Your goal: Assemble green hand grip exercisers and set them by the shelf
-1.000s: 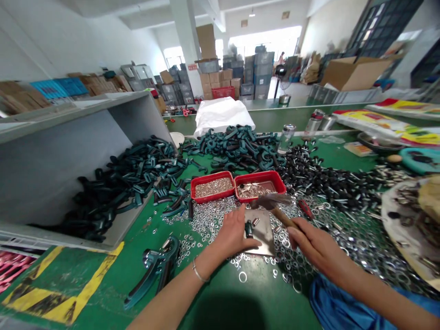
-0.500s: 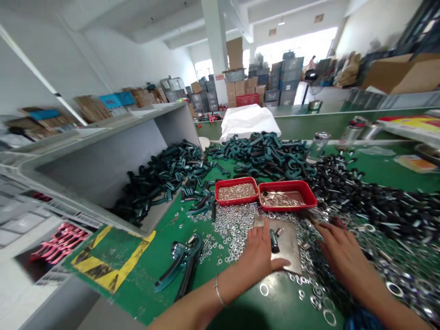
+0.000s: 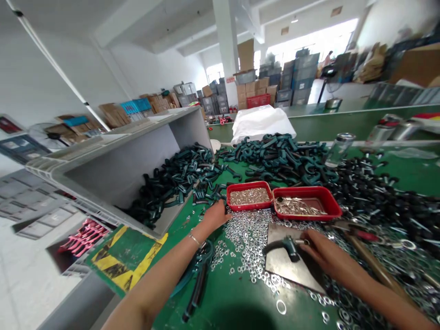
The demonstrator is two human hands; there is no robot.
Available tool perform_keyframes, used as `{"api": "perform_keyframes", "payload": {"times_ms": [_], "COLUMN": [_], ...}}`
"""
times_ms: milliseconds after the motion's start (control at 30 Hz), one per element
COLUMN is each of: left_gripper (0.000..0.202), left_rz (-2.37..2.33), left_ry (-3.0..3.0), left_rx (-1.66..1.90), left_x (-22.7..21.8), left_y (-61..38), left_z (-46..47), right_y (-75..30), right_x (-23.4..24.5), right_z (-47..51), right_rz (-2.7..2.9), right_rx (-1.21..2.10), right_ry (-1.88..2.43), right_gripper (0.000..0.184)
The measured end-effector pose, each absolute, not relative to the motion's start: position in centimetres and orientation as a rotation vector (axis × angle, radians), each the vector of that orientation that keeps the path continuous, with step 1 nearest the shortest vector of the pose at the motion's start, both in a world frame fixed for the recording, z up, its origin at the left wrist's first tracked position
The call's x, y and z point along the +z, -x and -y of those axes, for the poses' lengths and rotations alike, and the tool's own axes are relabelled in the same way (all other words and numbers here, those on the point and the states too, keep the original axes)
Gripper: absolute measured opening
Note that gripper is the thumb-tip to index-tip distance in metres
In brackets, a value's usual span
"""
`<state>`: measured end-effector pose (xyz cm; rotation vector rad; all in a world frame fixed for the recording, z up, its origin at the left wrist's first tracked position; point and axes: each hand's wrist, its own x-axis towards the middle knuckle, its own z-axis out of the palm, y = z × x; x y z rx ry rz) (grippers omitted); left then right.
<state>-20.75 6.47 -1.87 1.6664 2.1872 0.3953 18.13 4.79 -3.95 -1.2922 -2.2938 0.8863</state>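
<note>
The right hand [image 3: 314,245] is nearly closed, its fingers pinching the metal end of a teal tool part [image 3: 291,250], which sits just left of it, over a metal plate [image 3: 285,270]. Right of that hand lies a hammer [image 3: 371,261]. The left hand [image 3: 216,216], partly curled, reaches beside a red tray [image 3: 250,207]; whether it grips anything I cannot tell. Washers [image 3: 245,238] spread between the hands; beyond them, teal handles [image 3: 275,156] are heaped.

Head-worn view, facing forward, down across workbench [image 3: 230,293]
</note>
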Motion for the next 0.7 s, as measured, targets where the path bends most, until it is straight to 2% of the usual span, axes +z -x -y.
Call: {"api": "perform_keyframes", "payload": {"times_ms": [167,333,400,533,600,700], "left_gripper": [0.043,0.060,0.063,0.043,0.042,0.048], "left_rz": [-1.978,-1.426,-1.261,-1.106,-1.135,-1.204], "left_ry": [-1.466,-1.094,-1.055,-1.049,-1.071,-1.180], "left_rx": [0.507,1.105,1.182,1.070,1.012,0.951], "left_x": [-1.5,1.5,2.6,2.8,1.7,-0.1], "left_y": [21.1,21.8,19.1,10.4,6.2,1.8], "left_z": [-7.4,-4.4,-2.7,-1.1,-1.2,-1.5], "right_y": [-16.5,-14.9,-14.4,-14.4,-15.0,-16.2], "right_x": [-2.1,-3.0,-3.3,-3.4,-3.2,-2.8], "right_z": [-3.2,-2.8,-2.8,-2.8,-2.7,-2.7], "right_rz": [1.804,1.193,0.977,0.899,1.103,1.509], "right_rx": [1.122,1.539,1.684,1.953,1.833,1.247], "right_ry": [1.350,1.093,1.030,0.979,1.073,1.270], "right_gripper": [0.026,0.039,0.038,0.033,0.035,0.038]}}
